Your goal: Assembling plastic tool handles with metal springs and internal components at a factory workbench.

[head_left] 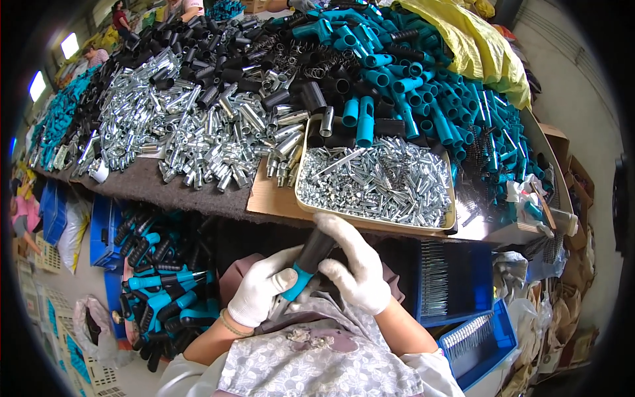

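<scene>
My left hand [258, 291], in a white glove, is wrapped round the lower teal part of a black-and-teal tool handle [316, 251]. The handle tilts up and to the right in front of my apron, and a grey metal piece shows below its teal collar. My right hand [357, 268], also gloved in white, curves round the black upper end, fingertips at its top and thumb along its side. Just beyond stands a shallow tray [370, 217] full of small metal pins and springs. Teal tubes [365, 122] and black sleeves [312, 97] lie at its far edge.
Heaps of silver metal fittings [198, 132] cover the bench's left side; teal housings [423, 92] pile up right, under a yellow sack [476, 49]. Black-and-teal handles [159, 291] fill the space below left. Blue bins [473, 337] with metal rods stand lower right. People are at the far left.
</scene>
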`<act>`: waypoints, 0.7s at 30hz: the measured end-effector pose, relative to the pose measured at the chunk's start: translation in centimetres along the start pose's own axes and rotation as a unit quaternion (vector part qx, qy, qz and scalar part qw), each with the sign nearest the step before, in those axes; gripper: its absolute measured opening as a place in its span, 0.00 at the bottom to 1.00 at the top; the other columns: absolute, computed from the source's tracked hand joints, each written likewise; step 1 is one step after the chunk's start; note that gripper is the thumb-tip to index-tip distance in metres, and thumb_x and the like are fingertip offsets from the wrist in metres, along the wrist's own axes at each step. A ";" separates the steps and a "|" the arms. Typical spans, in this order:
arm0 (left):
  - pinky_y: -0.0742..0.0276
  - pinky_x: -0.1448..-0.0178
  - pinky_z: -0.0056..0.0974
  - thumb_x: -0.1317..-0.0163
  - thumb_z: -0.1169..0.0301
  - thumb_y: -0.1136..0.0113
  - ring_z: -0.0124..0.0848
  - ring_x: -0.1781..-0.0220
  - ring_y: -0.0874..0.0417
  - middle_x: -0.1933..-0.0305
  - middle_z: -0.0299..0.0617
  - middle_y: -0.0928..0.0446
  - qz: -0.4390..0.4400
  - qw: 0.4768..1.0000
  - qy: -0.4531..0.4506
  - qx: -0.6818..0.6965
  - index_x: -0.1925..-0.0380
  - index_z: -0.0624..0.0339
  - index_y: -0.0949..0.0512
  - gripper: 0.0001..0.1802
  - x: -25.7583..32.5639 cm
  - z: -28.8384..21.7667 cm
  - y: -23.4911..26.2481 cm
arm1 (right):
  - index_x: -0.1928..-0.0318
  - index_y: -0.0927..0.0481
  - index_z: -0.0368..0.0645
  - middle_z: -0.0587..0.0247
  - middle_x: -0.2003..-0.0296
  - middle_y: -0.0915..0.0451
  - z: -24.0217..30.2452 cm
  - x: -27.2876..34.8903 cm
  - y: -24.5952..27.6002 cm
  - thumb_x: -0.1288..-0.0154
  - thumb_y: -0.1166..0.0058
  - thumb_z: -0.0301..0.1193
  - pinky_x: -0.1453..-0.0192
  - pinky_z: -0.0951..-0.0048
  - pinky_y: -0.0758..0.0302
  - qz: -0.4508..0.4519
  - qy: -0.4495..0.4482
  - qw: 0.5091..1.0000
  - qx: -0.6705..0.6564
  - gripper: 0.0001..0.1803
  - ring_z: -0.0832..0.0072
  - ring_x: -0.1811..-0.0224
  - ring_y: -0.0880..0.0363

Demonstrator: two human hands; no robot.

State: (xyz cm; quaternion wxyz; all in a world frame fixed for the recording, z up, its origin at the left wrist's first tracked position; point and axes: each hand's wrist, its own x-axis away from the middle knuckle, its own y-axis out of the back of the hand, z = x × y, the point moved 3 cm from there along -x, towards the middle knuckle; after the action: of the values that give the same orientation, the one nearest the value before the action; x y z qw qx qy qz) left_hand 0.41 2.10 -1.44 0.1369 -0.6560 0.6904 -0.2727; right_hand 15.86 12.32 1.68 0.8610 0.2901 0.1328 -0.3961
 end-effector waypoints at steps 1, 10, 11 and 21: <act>0.25 0.63 0.30 0.33 0.47 0.39 0.26 0.65 0.22 0.58 0.45 0.21 0.004 0.998 -0.001 -0.064 0.33 0.71 0.35 0.42 0.0 -0.3 -0.1 | 0.38 0.26 0.37 0.46 0.40 0.24 0.1 0.0 0.0 0.39 0.39 0.29 0.32 0.61 0.29 0.020 0.035 0.999 0.027 0.28 0.52 0.36 0.25; 0.32 0.68 0.27 0.36 0.46 0.34 0.17 0.73 0.30 0.74 0.32 0.26 -0.003 0.967 -0.059 -0.246 0.37 0.67 0.29 0.39 0.0 -0.4 0.1 | 0.65 0.14 0.44 0.57 0.67 0.22 -3.1 -5.7 6.4 0.46 0.33 0.32 0.54 0.59 0.25 -0.069 -0.001 0.896 0.438 0.09 0.57 0.58 0.23; 0.32 0.68 0.27 0.36 0.47 0.34 0.17 0.73 0.30 0.74 0.31 0.26 -0.002 0.969 -0.058 -0.240 0.37 0.67 0.29 0.39 -0.1 -0.3 0.0 | 0.65 0.13 0.44 0.58 0.67 0.22 -4.0 -5.9 6.6 0.47 0.33 0.32 0.54 0.59 0.25 -0.042 -0.023 0.874 0.484 0.09 0.57 0.58 0.23; 0.31 0.72 0.27 0.46 0.30 0.37 0.19 0.76 0.28 0.73 0.35 0.26 -0.096 0.960 -0.083 -0.248 0.49 0.71 0.28 0.48 -0.2 -1.5 0.6 | 0.55 0.18 0.40 0.52 0.60 0.16 0.1 -4.5 6.1 0.37 0.41 0.27 0.51 0.63 0.21 -0.083 -0.080 0.988 0.102 0.11 0.55 0.58 0.16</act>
State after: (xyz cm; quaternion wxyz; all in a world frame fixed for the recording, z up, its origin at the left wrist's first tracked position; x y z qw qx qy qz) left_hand -0.89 2.59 -0.60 -0.0005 -0.7526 0.6566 -0.0494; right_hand 17.52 18.15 6.20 0.7987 0.3323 0.0463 -0.4996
